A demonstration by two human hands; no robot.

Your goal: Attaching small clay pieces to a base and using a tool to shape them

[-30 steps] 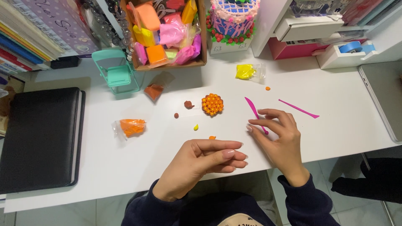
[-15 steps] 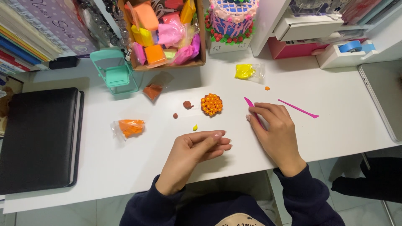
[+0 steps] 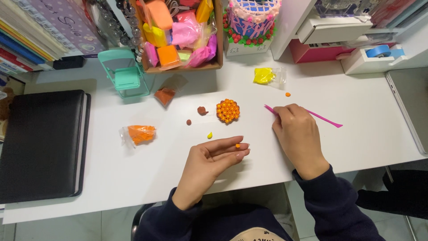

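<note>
My left hand (image 3: 209, 163) lies palm up on the white desk (image 3: 133, 178), fingers together, with a tiny orange clay ball (image 3: 237, 145) resting on its fingertips. My right hand (image 3: 298, 136) is palm down to the right, fingers curled over a thin pink modelling tool (image 3: 269, 108) whose tip pokes out at the left. A pink stick (image 3: 327, 119) shows on the hand's right side; whether it is the same tool is unclear. Beyond my left hand sits a round cluster of orange clay beads (image 3: 228, 110).
Clay crumbs (image 3: 202, 110) and a yellow bit (image 3: 209, 135) lie near the cluster. Bags of orange (image 3: 140, 134), brown (image 3: 165, 95) and yellow clay (image 3: 265, 75) lie around. A box of clay packs (image 3: 178, 35), a mint toy chair (image 3: 126, 76), a black folder (image 3: 42, 143) and a laptop edge (image 3: 412, 111) border the desk.
My left hand has turned palm up and now shows the small orange ball on its fingers. My right hand has shifted slightly away from me, over the pink tool.
</note>
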